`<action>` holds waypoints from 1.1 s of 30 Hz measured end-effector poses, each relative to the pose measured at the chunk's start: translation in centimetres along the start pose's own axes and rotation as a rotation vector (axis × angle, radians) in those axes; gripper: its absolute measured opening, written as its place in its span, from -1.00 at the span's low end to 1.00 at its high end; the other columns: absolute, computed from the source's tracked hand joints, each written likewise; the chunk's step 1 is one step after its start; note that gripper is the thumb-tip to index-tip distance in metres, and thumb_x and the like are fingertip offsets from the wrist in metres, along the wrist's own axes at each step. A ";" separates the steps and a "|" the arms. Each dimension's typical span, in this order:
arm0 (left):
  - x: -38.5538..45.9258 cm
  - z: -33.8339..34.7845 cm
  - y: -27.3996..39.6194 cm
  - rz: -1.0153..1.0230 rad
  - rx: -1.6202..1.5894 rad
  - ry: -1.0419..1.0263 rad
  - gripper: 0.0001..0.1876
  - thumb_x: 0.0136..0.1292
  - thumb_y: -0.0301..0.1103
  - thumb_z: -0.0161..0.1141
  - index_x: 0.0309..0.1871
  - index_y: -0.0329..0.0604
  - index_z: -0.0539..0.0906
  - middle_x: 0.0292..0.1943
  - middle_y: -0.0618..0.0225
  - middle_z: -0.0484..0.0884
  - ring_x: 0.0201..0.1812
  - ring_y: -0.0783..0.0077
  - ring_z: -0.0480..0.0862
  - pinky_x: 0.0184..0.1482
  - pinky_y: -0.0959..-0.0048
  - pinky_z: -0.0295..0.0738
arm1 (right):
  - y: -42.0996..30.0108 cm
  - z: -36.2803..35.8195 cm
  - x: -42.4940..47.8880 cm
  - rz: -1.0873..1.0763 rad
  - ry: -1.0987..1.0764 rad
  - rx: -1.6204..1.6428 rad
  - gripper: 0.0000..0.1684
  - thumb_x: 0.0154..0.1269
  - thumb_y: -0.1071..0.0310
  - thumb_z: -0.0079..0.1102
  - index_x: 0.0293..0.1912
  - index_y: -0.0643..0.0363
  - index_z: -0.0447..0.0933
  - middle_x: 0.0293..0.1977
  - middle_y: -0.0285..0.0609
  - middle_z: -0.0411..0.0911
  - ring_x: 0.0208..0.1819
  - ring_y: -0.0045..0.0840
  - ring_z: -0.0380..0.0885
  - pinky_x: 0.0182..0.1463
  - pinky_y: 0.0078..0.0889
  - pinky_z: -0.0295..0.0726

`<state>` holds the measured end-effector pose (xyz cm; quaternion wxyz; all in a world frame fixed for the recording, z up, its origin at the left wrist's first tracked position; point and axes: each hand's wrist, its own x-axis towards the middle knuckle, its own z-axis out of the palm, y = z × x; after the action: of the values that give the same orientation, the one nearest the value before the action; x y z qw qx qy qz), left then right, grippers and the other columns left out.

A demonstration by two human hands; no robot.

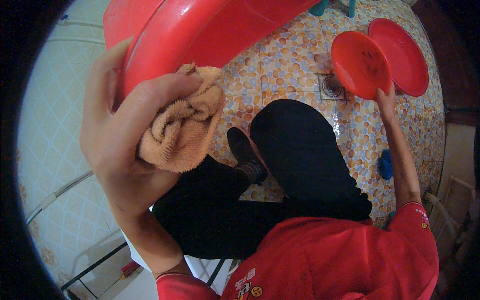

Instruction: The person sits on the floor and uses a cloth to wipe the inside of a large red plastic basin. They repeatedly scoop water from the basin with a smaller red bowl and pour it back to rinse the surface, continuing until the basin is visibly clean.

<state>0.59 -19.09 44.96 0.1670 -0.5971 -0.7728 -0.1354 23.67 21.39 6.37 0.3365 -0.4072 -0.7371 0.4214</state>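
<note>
My left hand [120, 108] is close to the camera, its thumb pressing a bunched orange-tan terry cloth [183, 123]. Its fingers reach behind the rim of a large red plastic basin [180, 33], which is tilted and cut off by the top of the view. Out to the right, my right hand [386, 99] grips the near edge of a shallow round red plastic basin [356, 62] with dark marks on its inner face. Behind that one, a second shallow pinkish-red basin [410, 63] is partly covered by it.
A square floor drain [332, 87] is set in the pebble-patterned tile floor [288, 71], which looks wet nearby. A blue object [386, 165] lies by my right forearm. Green legs [350, 8] show at the top. A metal bar [56, 197] runs along the tiled wall at left.
</note>
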 end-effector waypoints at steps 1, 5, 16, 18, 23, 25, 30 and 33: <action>0.0 -0.1 0.0 0.000 0.008 -0.005 -0.55 -0.27 -0.37 0.50 -0.19 -0.24 0.68 0.00 -0.02 0.54 0.05 0.07 0.59 0.11 0.28 0.45 | 0.1 -0.1 0.2 -0.053 -0.002 -0.061 -0.31 0.14 0.50 0.08 0.31 0.19 0.23 0.11 -0.08 0.47 0.09 -0.38 0.48 0.17 -0.37 0.44; 0.0 0.0 0.1 -0.005 0.002 -0.002 -0.55 -0.28 -0.37 0.49 -0.20 -0.25 0.68 0.01 -0.03 0.53 0.05 0.06 0.59 0.11 0.28 0.45 | -1.6 0.1 0.2 -0.168 -0.005 -0.266 -0.14 0.09 0.53 0.08 0.41 0.01 0.10 0.19 0.07 0.41 0.15 -0.20 0.48 0.18 -0.26 0.46; -0.1 0.0 0.2 -0.049 0.011 -0.012 -0.56 -0.27 -0.37 0.48 -0.18 -0.20 0.69 0.03 -0.03 0.51 0.06 0.04 0.58 0.09 0.27 0.47 | -8.5 1.4 -2.9 -0.101 -0.103 -0.425 -0.01 0.09 0.62 0.13 0.45 -0.17 -0.01 0.12 0.03 0.48 0.03 -0.09 0.55 0.00 -0.21 0.55; -0.1 0.2 0.2 -0.044 0.000 0.008 -0.56 -0.27 -0.38 0.47 -0.18 -0.19 0.69 0.04 -0.03 0.51 0.07 0.03 0.57 0.10 0.26 0.47 | -5.8 1.6 -3.1 -0.393 -0.100 -0.509 -0.03 0.12 0.58 0.14 0.45 -0.17 -0.02 0.16 0.05 0.44 -0.02 -0.05 0.57 -0.05 -0.13 0.55; 0.3 0.5 1.0 -0.103 -0.046 0.026 -0.61 -0.25 -0.45 0.46 -0.21 -0.19 0.70 0.04 -0.02 0.50 0.05 0.03 0.58 0.10 0.24 0.45 | -2.3 -1.8 -5.9 -0.234 -0.130 -0.475 -0.10 0.12 0.53 0.13 0.43 -0.06 0.06 0.27 0.05 0.33 0.06 0.00 0.50 0.06 -0.17 0.51; 0.5 0.7 1.4 -0.118 -0.043 0.034 -0.60 -0.28 -0.51 0.50 -0.24 -0.19 0.70 0.03 -0.03 0.50 -0.01 0.07 0.62 0.03 0.29 0.51 | 0.6 -5.8 -6.5 -0.319 0.145 -0.408 -0.20 0.14 0.45 0.14 0.39 0.10 0.14 0.17 0.01 0.45 0.09 -0.10 0.50 0.13 -0.24 0.48; 0.4 -0.1 1.3 -0.106 0.047 -0.012 -0.61 -0.27 -0.49 0.46 -0.23 -0.21 0.70 0.08 -0.04 0.48 0.03 0.02 0.59 0.07 0.28 0.48 | 18.0 -23.2 -10.7 0.260 0.632 -0.229 -0.35 0.26 0.30 0.14 0.31 0.19 0.24 0.07 -0.03 0.52 0.04 -0.25 0.52 0.12 -0.29 0.47; 0.8 0.4 1.6 -0.105 0.032 -0.007 -0.68 -0.14 -0.39 0.42 -0.23 -0.19 0.69 0.03 0.05 0.48 0.05 0.07 0.56 0.09 0.27 0.44 | 19.9 -32.1 -17.8 0.579 0.706 -0.439 -0.37 0.27 0.28 0.14 0.30 0.21 0.26 0.05 -0.03 0.52 0.03 -0.26 0.52 0.10 -0.31 0.48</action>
<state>1.96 -17.86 44.97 0.1666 -0.5534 -0.8057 -0.1298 64.73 23.00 -0.72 0.3413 -0.7736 -0.5064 0.1691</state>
